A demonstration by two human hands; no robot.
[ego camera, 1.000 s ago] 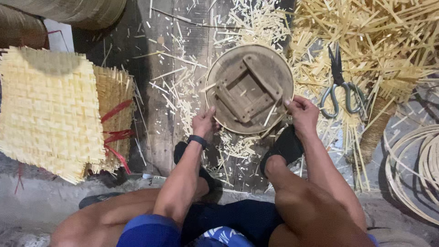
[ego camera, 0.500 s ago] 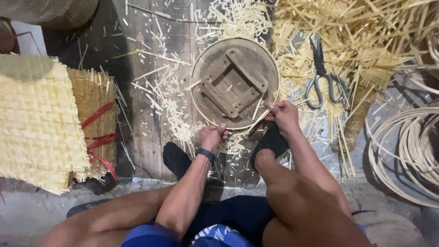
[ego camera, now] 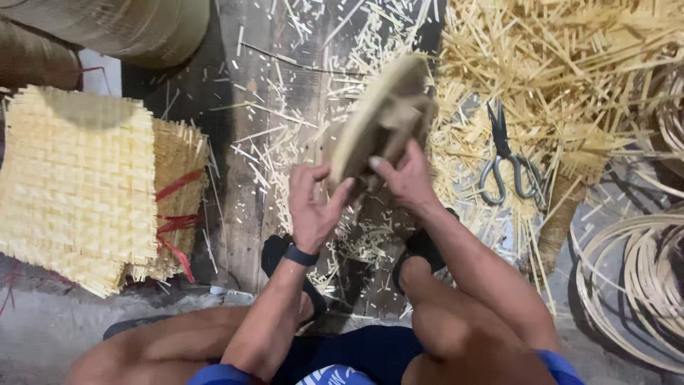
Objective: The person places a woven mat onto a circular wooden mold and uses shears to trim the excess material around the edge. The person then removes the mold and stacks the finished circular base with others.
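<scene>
Above the dark wooden boards (ego camera: 242, 214) strewn with pale cane offcuts (ego camera: 292, 157), the person holds a round woven disc (ego camera: 381, 121) tilted up on edge, so that it shows as a narrow oval, blurred by motion. The left hand (ego camera: 312, 207) is cupped at the disc's lower rim, its fingers spread and its thumb pressed against the near edge; a dark band (ego camera: 300, 254) circles that wrist. The right hand (ego camera: 407, 178) grips the same lower rim from the other side, fingers curled about the edge, so both hands are closed on the disc, close together. The wooden frame on the disc's underside faces right and is only partly readable. To the right of the disc, a pair of scissors (ego camera: 507, 160) with grey handles lies on a heap of loose straw-coloured strips (ego camera: 570, 78), well apart from the hands. Farther right, coils of thin cane (ego camera: 634, 278) rest on the floor. To the left, a square woven mat (ego camera: 75, 185) lies over a second, darker woven piece (ego camera: 178, 192) tied with red string (ego camera: 174, 228). At the top left, a large rounded woven basket (ego camera: 121, 28) reaches out of view. Dark sandals (ego camera: 274, 257) show beneath the person's bent knees.
</scene>
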